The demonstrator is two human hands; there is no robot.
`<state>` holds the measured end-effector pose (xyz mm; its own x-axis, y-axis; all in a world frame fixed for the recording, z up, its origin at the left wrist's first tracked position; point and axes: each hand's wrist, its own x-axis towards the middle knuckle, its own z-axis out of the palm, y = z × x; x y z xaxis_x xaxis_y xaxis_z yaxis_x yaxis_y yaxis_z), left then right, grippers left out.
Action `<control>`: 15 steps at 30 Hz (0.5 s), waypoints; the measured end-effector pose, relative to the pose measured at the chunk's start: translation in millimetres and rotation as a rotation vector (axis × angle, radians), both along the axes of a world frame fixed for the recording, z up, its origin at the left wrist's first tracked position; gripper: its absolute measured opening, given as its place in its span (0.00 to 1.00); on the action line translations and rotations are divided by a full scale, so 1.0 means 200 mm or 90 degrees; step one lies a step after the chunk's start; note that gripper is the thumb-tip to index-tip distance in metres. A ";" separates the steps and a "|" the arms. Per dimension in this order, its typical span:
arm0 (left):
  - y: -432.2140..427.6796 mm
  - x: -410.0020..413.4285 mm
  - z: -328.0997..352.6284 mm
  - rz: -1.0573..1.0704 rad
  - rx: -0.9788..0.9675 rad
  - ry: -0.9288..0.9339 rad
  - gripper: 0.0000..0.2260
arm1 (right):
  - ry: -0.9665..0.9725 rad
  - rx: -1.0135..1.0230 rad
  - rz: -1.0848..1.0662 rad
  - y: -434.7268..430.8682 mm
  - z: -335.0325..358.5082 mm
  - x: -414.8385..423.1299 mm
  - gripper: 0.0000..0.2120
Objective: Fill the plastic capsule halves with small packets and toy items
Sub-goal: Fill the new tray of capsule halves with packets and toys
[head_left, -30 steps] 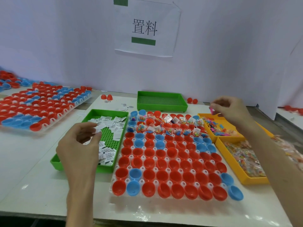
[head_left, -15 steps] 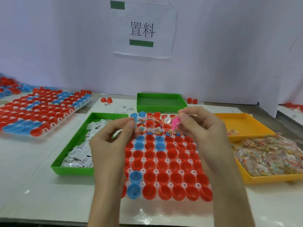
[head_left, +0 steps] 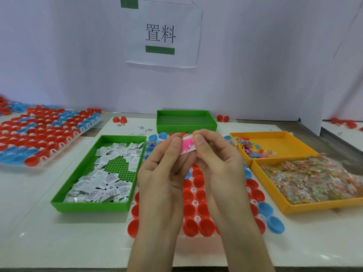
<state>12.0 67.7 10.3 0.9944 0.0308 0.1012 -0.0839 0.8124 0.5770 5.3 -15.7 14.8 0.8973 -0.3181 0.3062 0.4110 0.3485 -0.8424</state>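
Note:
My left hand (head_left: 163,173) and my right hand (head_left: 218,165) meet above the rack of capsule halves (head_left: 198,203), both pinching a small white packet together with a pink toy (head_left: 187,147) between thumbs and fingers. The rack holds red and blue open halves; my hands hide its middle and far rows. A green tray (head_left: 64,203) on the left holds white packets (head_left: 110,173). On the right, one yellow tray (head_left: 275,138) holds small coloured toy pieces (head_left: 253,150), another yellow tray (head_left: 306,208) holds clear bags of coloured bits (head_left: 314,179).
An empty green tray (head_left: 186,120) stands behind the rack. A second rack of red and blue halves (head_left: 39,134) lies at the far left. Loose red halves (head_left: 119,119) sit near the white back wall, which carries a paper sign (head_left: 163,34).
Both hands came in from the side trays to the centre above the rack, then rose and closed together. The pink toy and the white packet are now pinched together between them.

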 end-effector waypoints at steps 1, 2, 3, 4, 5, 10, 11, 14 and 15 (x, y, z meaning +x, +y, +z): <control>-0.01 0.00 0.00 -0.007 -0.001 -0.006 0.08 | -0.005 0.010 -0.012 0.00 0.00 0.00 0.07; -0.02 -0.01 0.00 -0.013 0.002 -0.011 0.09 | -0.011 0.021 -0.020 0.00 -0.01 0.00 0.07; -0.03 -0.01 0.00 -0.018 0.007 -0.014 0.09 | -0.016 0.031 -0.023 0.00 -0.01 0.01 0.07; -0.03 -0.02 0.00 -0.018 0.012 -0.015 0.10 | -0.019 0.035 -0.022 0.00 -0.02 0.01 0.07; -0.03 -0.02 0.01 -0.012 0.016 -0.012 0.11 | -0.020 0.030 -0.020 0.00 -0.02 0.01 0.07; -0.02 -0.01 0.00 0.024 0.022 -0.001 0.08 | -0.011 -0.185 -0.061 -0.11 -0.04 0.02 0.04; -0.01 -0.01 0.00 0.029 0.027 0.001 0.07 | 0.003 -0.270 -0.108 -0.16 -0.05 0.03 0.04; 0.03 0.01 -0.01 0.046 0.053 0.005 0.08 | 0.097 -0.490 -0.273 -0.40 -0.09 0.05 0.06; 0.05 0.02 -0.02 0.052 0.064 0.003 0.08 | 0.154 -0.537 -0.317 -0.50 -0.12 0.05 0.07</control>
<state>16.4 78.0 7.0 0.9894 0.1021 0.1034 -0.1450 0.7408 0.6558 15.0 -115.6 -8.9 0.7890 -0.4374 0.4314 0.1319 -0.5652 -0.8143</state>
